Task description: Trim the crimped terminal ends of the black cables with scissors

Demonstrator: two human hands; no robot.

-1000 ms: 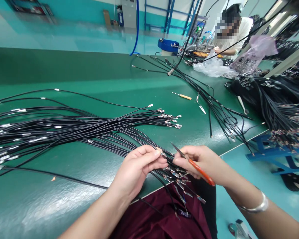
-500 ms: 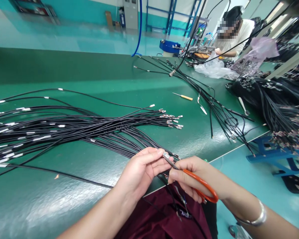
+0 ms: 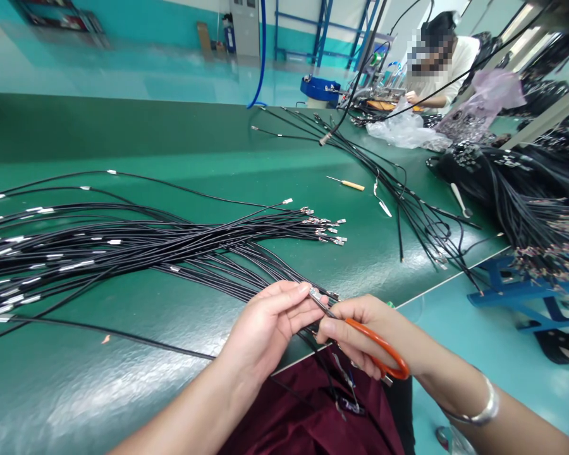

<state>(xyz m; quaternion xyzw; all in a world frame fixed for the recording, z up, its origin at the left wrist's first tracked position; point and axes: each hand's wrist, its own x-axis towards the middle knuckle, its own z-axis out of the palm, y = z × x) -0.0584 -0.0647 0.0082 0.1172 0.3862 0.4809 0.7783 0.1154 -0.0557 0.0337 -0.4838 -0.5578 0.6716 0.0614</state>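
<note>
The scissors [image 3: 377, 349] sit in the right hand [image 3: 370, 325] at the near edge of the table [image 3: 171, 145], just over the lap. Their long axis runs on a slant, with the orange handles low and to the right and the thin blades pointing up and left toward the left fingertips. The right hand is closed around the handles, with fingers through the orange loop. The blades lie close together; whether they bite on anything is too small to tell.

The left hand [image 3: 265, 322] is closed in a pinch, thumb against fingers, on the end of one black wire [image 3: 308, 316]. The wire's metal terminal [image 3: 315, 294] sticks out just past the fingertips, touching or just beside the blade tips.

Behind the hands, a bundle [image 3: 123, 246] of black wires lies across the table from left to right. Its terminal ends fan out toward the right, and some strands run down under the hands and over the table edge onto a maroon cloth [image 3: 294, 423]. These loose strands crowd the space just below both hands.

Farther back lie an awl [image 3: 347, 184] with a yellow handle, a second heap [image 3: 408, 202] of wires and a clear bag [image 3: 403, 129]. Another person [image 3: 443, 60] works at the far end. A metal bracelet [image 3: 478, 412] circles the right wrist.
</note>
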